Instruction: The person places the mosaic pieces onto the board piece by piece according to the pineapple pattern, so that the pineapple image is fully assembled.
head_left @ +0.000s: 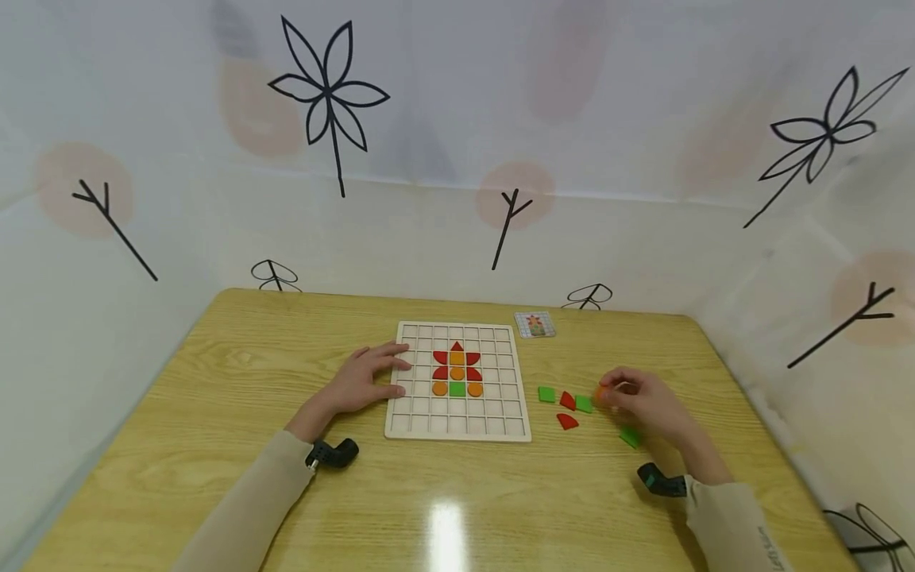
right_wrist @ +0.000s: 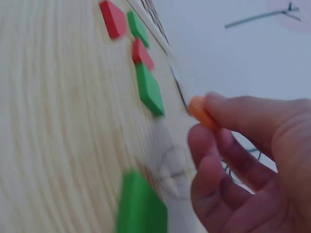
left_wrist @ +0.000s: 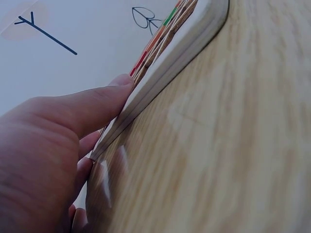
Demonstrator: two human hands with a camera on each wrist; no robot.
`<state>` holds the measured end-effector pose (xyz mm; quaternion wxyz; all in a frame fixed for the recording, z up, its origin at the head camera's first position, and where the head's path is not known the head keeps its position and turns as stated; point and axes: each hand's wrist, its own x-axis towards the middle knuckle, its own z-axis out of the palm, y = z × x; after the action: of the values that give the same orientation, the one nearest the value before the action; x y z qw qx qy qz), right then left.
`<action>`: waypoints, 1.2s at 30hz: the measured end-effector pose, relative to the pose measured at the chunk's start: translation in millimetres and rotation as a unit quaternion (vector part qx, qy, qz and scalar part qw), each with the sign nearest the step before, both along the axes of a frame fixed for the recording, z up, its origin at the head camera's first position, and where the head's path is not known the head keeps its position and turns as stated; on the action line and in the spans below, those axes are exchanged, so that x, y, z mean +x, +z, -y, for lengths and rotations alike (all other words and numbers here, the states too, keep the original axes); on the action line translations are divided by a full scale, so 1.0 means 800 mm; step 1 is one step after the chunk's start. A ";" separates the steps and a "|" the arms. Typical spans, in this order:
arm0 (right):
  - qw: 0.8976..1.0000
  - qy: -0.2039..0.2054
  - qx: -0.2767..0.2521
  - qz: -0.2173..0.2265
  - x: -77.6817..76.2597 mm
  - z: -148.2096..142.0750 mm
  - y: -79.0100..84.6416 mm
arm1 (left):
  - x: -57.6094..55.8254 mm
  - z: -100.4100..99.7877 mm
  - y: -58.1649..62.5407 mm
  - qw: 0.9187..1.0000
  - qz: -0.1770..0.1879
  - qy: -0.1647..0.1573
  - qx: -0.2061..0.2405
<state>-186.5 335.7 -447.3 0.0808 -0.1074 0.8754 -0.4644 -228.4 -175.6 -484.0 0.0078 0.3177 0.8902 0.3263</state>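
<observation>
A white gridded board (head_left: 457, 436) lies on the table, bearing a figure of red, orange and green pieces, with a red triangle (head_left: 457, 346) at its top. My left hand (head_left: 357, 381) rests on the board's left edge, fingers stretched over the rim; the left wrist view shows the thumb (left_wrist: 104, 104) against that edge. To the right of the board, my right hand (head_left: 650, 405) pinches an orange round piece (right_wrist: 203, 112) between thumb and fingers. In the right wrist view the piece is held above the table. Below this hand lies a green square (head_left: 630, 437).
Between board and right hand lie two more green squares (head_left: 546, 394) and two red quarter-round pieces (head_left: 567, 422). A small picture card (head_left: 534, 324) sits beyond the board's far right corner. Patterned white cloth (head_left: 429, 238) hangs behind the wooden table (head_left: 357, 492).
</observation>
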 end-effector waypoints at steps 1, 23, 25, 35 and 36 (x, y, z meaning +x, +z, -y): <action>1.000 -0.004 -0.005 -0.006 0.001 0.005 0.000 | 0.000 0.000 0.000 1.000 0.000 0.001 0.000; 0.997 0.052 -0.018 -0.048 0.004 0.178 -0.010 | 0.000 0.000 0.000 1.000 -0.001 -0.005 0.012; 0.997 0.060 -0.014 -0.044 0.004 0.193 -0.013 | 0.000 0.000 0.001 1.000 -0.002 -0.006 0.012; 0.991 0.105 0.006 -0.085 0.003 0.233 -0.017 | 0.000 0.000 0.000 1.000 -0.004 -0.003 0.008; 0.991 0.103 0.010 -0.083 0.003 0.234 -0.016 | 0.000 0.000 0.001 1.000 -0.001 -0.002 0.008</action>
<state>-184.2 148.2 -460.3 0.0561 -0.2349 0.8680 -0.4339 -228.7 -175.4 -483.4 0.0050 0.3200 0.8870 0.3330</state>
